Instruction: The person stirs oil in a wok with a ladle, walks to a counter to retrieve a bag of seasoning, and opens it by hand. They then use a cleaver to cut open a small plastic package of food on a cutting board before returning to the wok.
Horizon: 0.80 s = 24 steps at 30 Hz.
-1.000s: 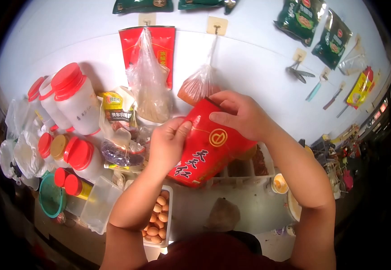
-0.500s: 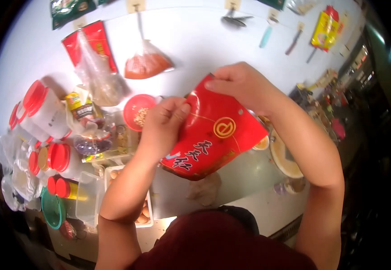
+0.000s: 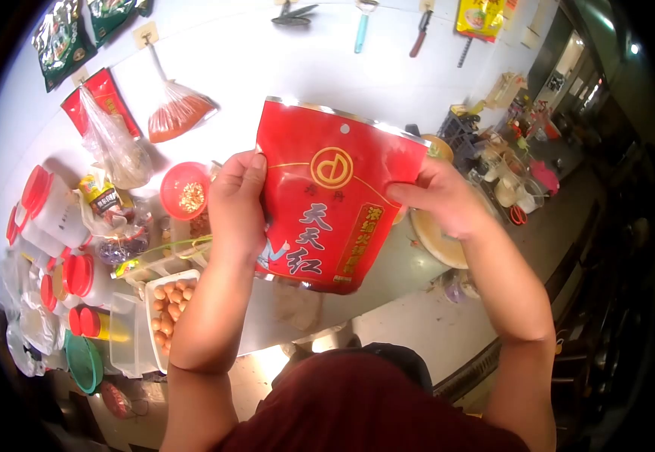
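I hold a glossy red pouch [image 3: 326, 197] upright in front of me, its printed face with white characters and a gold round logo turned toward me. My left hand [image 3: 237, 207] grips its left edge, thumb along the front. My right hand [image 3: 439, 197] grips its right edge with the thumb across the front. The pouch's silver top strip is level and looks sealed.
Below the pouch lies a metal counter [image 3: 387, 275]. A tray of eggs [image 3: 167, 307], red-lidded jars [image 3: 86, 275], a red bowl [image 3: 184, 190] and plastic bags [image 3: 109, 143] crowd the left. Utensils hang on the white wall [image 3: 305, 60]. A round board [image 3: 436, 239] sits right.
The pouch has turned from tilted to upright and facing me. My right hand slid from its top edge down to its right side. My view swung to the right.
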Motion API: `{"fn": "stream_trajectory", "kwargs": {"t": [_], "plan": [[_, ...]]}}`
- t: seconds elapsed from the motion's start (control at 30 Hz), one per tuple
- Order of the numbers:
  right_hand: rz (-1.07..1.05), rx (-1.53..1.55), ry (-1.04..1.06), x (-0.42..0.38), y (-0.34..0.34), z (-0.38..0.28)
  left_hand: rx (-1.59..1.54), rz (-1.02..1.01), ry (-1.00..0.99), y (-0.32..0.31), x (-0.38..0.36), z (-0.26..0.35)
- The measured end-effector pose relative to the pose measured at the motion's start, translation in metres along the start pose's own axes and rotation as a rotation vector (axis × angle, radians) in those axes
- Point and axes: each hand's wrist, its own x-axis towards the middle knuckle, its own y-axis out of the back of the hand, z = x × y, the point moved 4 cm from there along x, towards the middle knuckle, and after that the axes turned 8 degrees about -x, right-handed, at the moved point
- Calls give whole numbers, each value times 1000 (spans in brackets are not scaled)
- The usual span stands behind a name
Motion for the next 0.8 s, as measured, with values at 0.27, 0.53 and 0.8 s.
{"fn": "stream_trajectory", "kwargs": {"t": [0.27,0.53,0.8], "plan": [[-148,-589,435,-71,53,-43,-147,-649,212,-64,-61,-68],[-221,-361,322,-113,92,-12,14,-1140,248,-177,-114,-138],[24,14,-453,-145,162,0,601,-971,261,-187,-130,-152]]}}
